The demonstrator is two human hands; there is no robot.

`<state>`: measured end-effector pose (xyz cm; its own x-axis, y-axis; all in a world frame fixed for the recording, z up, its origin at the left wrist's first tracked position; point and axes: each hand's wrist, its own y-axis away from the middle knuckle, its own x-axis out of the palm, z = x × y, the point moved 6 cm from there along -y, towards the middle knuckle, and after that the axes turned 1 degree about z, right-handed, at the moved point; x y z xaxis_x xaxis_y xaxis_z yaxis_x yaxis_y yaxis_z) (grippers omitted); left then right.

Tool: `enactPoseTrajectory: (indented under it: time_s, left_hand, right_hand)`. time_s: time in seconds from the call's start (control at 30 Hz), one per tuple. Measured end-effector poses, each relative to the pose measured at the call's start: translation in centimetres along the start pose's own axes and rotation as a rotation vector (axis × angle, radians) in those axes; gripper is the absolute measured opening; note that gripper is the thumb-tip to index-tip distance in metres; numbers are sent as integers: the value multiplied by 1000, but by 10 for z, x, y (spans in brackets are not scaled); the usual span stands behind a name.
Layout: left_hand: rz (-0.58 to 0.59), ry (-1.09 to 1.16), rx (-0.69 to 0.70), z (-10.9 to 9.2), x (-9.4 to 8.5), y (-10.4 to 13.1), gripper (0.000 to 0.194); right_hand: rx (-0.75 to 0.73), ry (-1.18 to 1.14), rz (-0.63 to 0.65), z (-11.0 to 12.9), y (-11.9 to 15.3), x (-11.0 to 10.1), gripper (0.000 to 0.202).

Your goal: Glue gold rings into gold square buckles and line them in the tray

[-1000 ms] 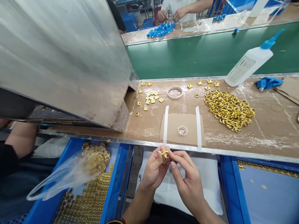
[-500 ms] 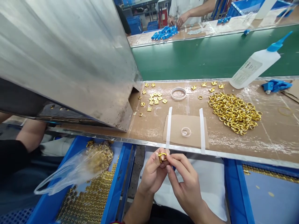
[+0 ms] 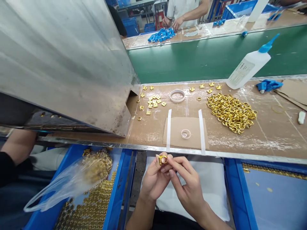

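Between the fingertips of my left hand is a gold ring with a square plate on its left side. The fingers of my right hand are closed in a pinch at the ring's right side. Both hands are just in front of the bench edge. Beyond them a small clear dish sits on a cardboard pad taped down with white strips. To the right lies a heap of gold rings. Several square gold pieces are scattered at the left.
A metal housing stands at the left. A plastic bottle leans behind the ring heap. A white roll lies on the bench. Blue trays flank my lap. Across the green belt, a person's hands work near blue parts.
The ring has turned slightly, so its opening faces the camera more. The camera view has shifted, and the bench items appear further left. Both hands still meet at the ring.
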<state>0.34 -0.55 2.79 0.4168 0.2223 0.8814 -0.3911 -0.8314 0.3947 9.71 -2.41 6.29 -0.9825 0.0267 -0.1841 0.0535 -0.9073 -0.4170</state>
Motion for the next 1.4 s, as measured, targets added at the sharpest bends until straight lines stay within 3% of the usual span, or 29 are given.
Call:
enactPoseTrajectory:
  time_s: [0.23,0.57,0.87,1.17,1.4]
  left_hand:
    - [-55,-26,-33,6,-6,-1,34]
    - [-32,-16,-2,5,-8,-5,37]
    - [53,-90,61,-1,-7,-4,39]
    - [65,-82,54,0,-7,-1,42]
    - [3,-6,39,4,-11,-2,40]
  right_hand:
    - [10,-14,-43,-2,-4,-5,48]
    - [-59,79,-36,-3,-3,-1,44]
    - [-44,52,-1,-3,-3,1,37]
    - [-55,86,3,1,-2,1,36]
    - [-57,141,-6,2,-5,2,31]
